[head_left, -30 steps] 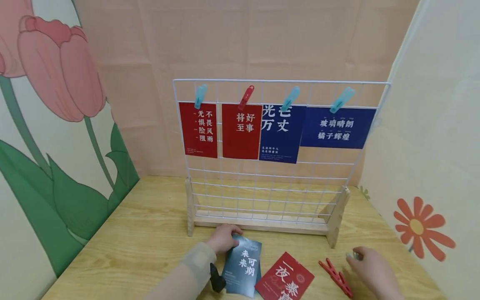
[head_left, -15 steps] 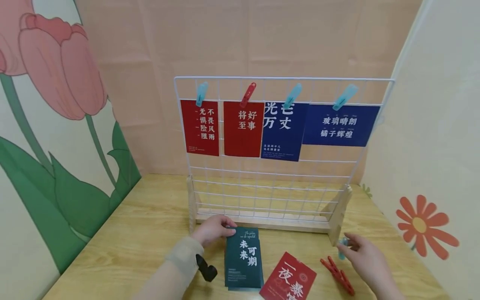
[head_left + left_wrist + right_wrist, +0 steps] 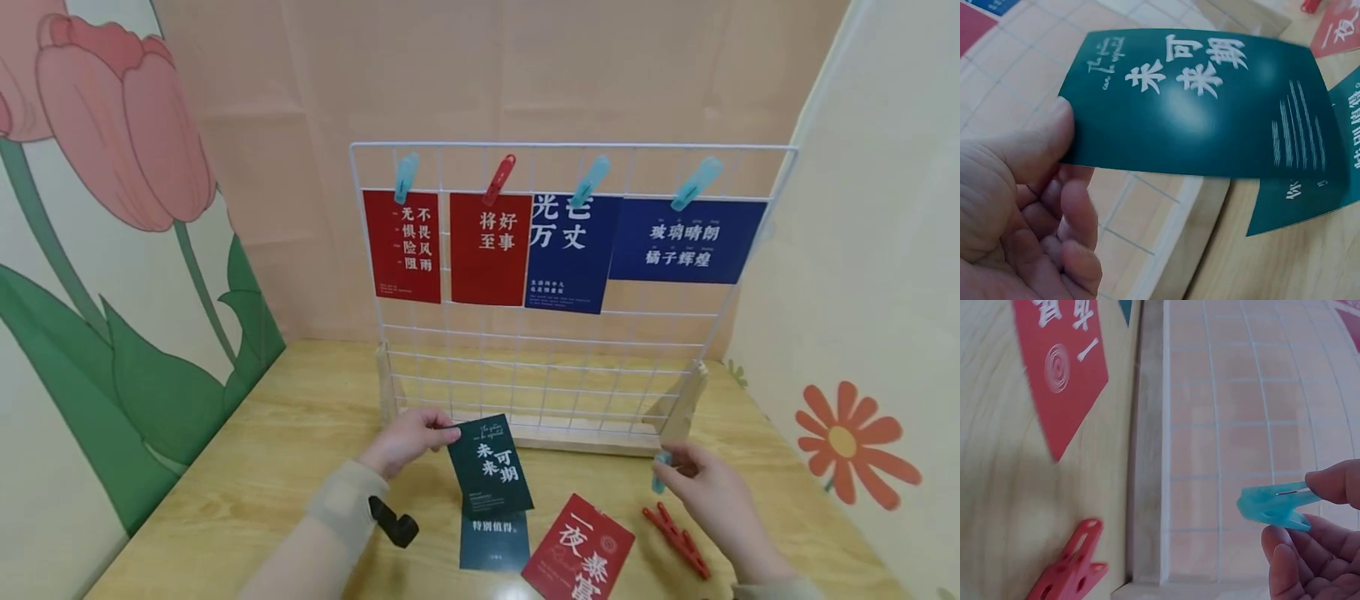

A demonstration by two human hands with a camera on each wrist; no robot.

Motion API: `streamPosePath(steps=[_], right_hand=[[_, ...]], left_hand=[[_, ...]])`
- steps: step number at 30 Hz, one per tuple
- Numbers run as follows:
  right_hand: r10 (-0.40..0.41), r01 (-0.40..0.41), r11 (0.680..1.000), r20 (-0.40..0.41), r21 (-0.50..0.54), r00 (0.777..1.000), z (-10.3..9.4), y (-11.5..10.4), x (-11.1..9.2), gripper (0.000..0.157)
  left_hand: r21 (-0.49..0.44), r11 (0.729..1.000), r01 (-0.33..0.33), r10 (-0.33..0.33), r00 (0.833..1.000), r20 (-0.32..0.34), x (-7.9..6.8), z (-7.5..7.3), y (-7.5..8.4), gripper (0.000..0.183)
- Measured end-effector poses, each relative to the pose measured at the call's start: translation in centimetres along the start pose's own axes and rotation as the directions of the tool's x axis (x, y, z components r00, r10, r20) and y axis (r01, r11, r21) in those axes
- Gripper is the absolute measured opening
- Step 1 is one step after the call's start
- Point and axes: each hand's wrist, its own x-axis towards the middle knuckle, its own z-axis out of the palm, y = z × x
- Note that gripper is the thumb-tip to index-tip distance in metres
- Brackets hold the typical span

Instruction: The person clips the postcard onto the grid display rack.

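My left hand point(image 3: 405, 442) pinches a dark green card point(image 3: 491, 467) with white characters by its upper left corner, thumb on the printed face. The card is tilted and raised, as the left wrist view also shows, and overlaps a second dark teal card point(image 3: 495, 550) lying on the table. Between the thumb and fingers of my right hand point(image 3: 712, 496) is a light blue clothespin point(image 3: 1275, 503), its nose pointing away from the palm. Below that hand lies a red clothespin point(image 3: 675, 542), with a red card point(image 3: 579, 550) to its left.
Behind the hands stands a white wire grid rack point(image 3: 525, 333) on a wooden base point(image 3: 577, 439). Two red cards point(image 3: 491, 267) and two blue cards point(image 3: 686, 242) hang along its upper part from blue and red clothespins point(image 3: 499, 179). A flowered backdrop borders the wooden table point(image 3: 262, 467).
My left hand has lifted the green card off the teal one, tilting it and moving it toward the rack. My right hand has brought the light blue clothespin up and left.
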Motion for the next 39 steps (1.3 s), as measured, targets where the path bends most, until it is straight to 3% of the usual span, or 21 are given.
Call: streamPosePath(steps=[12,19,27,33,39], right_hand=[[-0.077,0.072,0.992,0.035,0.107,0.996,0.2,-5.5,1.4,0.059],[-0.148,0.129,0.965,0.070,0.227,0.987,0.3,-8.5,2.3,0.050],[-0.230,0.197,0.935,0.082,0.296,0.970,0.7,-11.8,3.5,0.047],[-0.272,0.217,0.910,0.115,0.353,0.955,1.4,-13.9,4.7,0.047],[-0.271,0.203,0.910,0.149,0.361,0.951,2.3,-15.5,5.2,0.048]], left_hand=[[-0.087,0.996,0.014,-0.018,0.998,-0.052,-1.1,-2.7,1.6,0.016],[-0.031,0.999,0.025,-0.029,0.993,-0.112,-1.6,-4.1,2.2,0.017],[-0.021,1.000,0.008,-0.011,0.987,-0.161,-2.0,-5.3,3.2,0.020],[-0.031,0.999,-0.009,0.002,0.977,-0.214,-2.1,-6.1,3.8,0.020],[-0.066,0.997,-0.030,0.012,0.963,-0.269,-2.1,-7.1,4.1,0.022]])
